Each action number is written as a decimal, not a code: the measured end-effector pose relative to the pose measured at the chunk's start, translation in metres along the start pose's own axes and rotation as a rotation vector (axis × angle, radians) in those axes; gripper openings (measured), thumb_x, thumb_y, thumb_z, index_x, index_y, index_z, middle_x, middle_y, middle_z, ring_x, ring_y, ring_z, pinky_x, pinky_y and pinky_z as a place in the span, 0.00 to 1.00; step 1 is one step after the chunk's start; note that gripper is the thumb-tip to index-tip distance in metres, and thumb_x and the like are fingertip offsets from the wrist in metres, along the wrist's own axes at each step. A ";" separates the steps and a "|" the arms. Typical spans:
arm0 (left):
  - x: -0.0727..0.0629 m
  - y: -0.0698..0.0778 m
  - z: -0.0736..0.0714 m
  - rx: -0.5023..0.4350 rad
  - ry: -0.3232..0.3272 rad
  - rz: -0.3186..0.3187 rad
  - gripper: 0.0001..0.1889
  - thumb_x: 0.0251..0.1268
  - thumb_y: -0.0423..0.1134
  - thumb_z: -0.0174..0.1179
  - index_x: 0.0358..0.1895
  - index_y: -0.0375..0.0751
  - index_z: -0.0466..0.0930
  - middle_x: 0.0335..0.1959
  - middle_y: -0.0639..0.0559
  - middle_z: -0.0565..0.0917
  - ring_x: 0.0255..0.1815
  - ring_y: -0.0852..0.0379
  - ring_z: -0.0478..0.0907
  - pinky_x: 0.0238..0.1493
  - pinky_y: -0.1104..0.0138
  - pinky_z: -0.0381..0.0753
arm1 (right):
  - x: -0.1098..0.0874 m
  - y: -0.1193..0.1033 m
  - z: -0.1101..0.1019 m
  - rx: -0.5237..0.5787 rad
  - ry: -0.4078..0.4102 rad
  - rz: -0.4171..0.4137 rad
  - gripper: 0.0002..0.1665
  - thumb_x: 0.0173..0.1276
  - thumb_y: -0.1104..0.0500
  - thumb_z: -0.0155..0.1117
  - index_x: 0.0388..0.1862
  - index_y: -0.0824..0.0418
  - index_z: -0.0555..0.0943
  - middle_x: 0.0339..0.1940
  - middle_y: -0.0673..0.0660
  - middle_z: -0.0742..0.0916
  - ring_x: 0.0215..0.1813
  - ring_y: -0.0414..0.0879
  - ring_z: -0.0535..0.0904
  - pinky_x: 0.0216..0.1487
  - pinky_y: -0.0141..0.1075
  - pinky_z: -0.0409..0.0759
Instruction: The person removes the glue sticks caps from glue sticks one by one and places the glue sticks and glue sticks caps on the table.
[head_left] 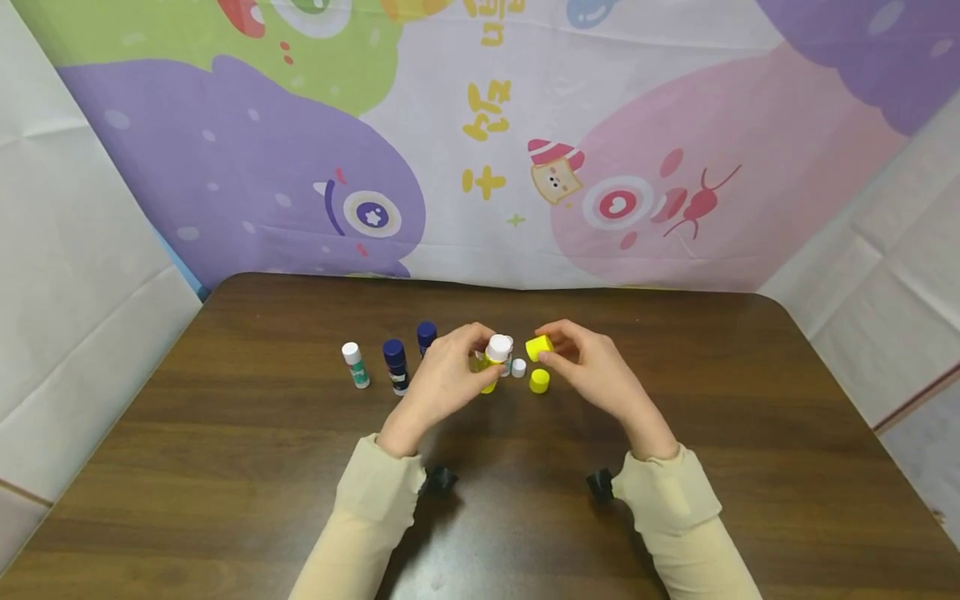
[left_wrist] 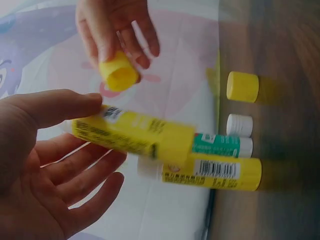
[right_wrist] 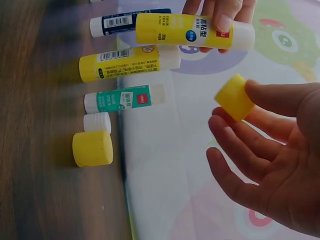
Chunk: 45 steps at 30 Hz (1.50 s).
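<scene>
My hands: left hand (head_left: 442, 375) pinching a smooth yellow glue stick (right_wrist: 175, 30), uncapped, marked "20g", raised over the wood-grain tabletop (head_left: 517, 508); right hand (head_left: 600, 371) pinching a hollow yellow cap (right_wrist: 233, 98) nearby. Standing below: one yellow tube (right_wrist: 120, 66), barcoded, uncapped; one green tube (right_wrist: 120, 100), "GLUE STICK"; one ribbed white cap (right_wrist: 97, 123); one loose yellow lid (right_wrist: 93, 149). Leftward: two navy tubes (head_left: 395, 360); one white-capped green cylinder (head_left: 357, 369).

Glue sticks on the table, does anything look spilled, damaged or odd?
Nothing looks spilled or damaged. What stands out: a yellow glue stick and a green glue stick stand uncapped and exposed on the table, with a white cap and a yellow cap beside them.
</scene>
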<state>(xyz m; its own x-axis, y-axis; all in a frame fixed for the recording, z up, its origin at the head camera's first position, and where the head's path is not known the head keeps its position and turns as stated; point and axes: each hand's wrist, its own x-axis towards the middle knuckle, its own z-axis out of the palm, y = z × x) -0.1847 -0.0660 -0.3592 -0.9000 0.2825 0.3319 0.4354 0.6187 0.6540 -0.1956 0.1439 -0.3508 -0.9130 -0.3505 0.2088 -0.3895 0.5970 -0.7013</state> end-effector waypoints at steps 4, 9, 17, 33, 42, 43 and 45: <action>0.000 -0.003 -0.002 0.040 -0.023 -0.030 0.13 0.48 0.38 0.68 0.38 0.42 0.77 0.34 0.53 0.79 0.36 0.55 0.76 0.37 0.65 0.75 | 0.000 0.001 0.002 -0.050 -0.061 0.021 0.16 0.60 0.56 0.63 0.47 0.58 0.77 0.39 0.53 0.84 0.38 0.45 0.80 0.40 0.38 0.77; -0.001 -0.003 -0.002 0.117 -0.093 -0.082 0.14 0.47 0.39 0.68 0.37 0.40 0.77 0.32 0.52 0.76 0.32 0.57 0.73 0.33 0.67 0.73 | 0.000 0.005 0.005 -0.123 -0.166 0.038 0.13 0.57 0.54 0.66 0.39 0.58 0.79 0.29 0.50 0.82 0.31 0.41 0.76 0.33 0.34 0.74; -0.003 -0.004 -0.002 0.209 -0.132 -0.133 0.13 0.47 0.36 0.68 0.37 0.37 0.77 0.32 0.49 0.78 0.32 0.56 0.74 0.35 0.63 0.75 | -0.001 0.011 0.009 -0.269 -0.281 0.111 0.17 0.52 0.54 0.69 0.38 0.61 0.79 0.27 0.51 0.81 0.27 0.42 0.72 0.30 0.33 0.71; -0.002 -0.009 0.008 0.261 -0.152 -0.162 0.16 0.44 0.40 0.70 0.35 0.39 0.77 0.32 0.49 0.80 0.33 0.54 0.77 0.36 0.61 0.76 | 0.000 0.017 0.018 -0.383 -0.299 0.266 0.35 0.49 0.54 0.72 0.52 0.65 0.68 0.26 0.50 0.79 0.26 0.43 0.72 0.29 0.36 0.70; -0.002 -0.010 0.011 0.318 -0.127 -0.148 0.17 0.44 0.45 0.70 0.35 0.40 0.78 0.31 0.50 0.81 0.30 0.53 0.78 0.31 0.60 0.76 | 0.004 0.022 0.024 -0.404 -0.300 0.347 0.51 0.49 0.53 0.72 0.66 0.67 0.56 0.25 0.52 0.78 0.25 0.45 0.72 0.28 0.36 0.69; -0.002 -0.009 0.011 0.325 -0.128 -0.148 0.17 0.44 0.45 0.70 0.36 0.40 0.78 0.31 0.50 0.81 0.30 0.53 0.78 0.30 0.60 0.76 | 0.005 0.023 0.025 -0.408 -0.303 0.354 0.52 0.49 0.53 0.72 0.67 0.67 0.55 0.25 0.53 0.78 0.25 0.45 0.72 0.28 0.36 0.69; -0.003 -0.009 0.011 0.332 -0.132 -0.153 0.18 0.45 0.46 0.70 0.36 0.40 0.78 0.31 0.50 0.81 0.29 0.53 0.78 0.29 0.60 0.76 | 0.005 0.024 0.026 -0.412 -0.311 0.361 0.53 0.50 0.52 0.72 0.67 0.67 0.54 0.26 0.53 0.78 0.26 0.45 0.72 0.29 0.36 0.69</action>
<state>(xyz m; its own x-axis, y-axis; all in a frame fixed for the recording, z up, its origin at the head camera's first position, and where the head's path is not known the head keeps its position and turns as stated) -0.1863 -0.0637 -0.3737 -0.9583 0.2472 0.1433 0.2852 0.8583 0.4265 -0.2069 0.1376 -0.3847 -0.9419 -0.2311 -0.2436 -0.1345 0.9243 -0.3571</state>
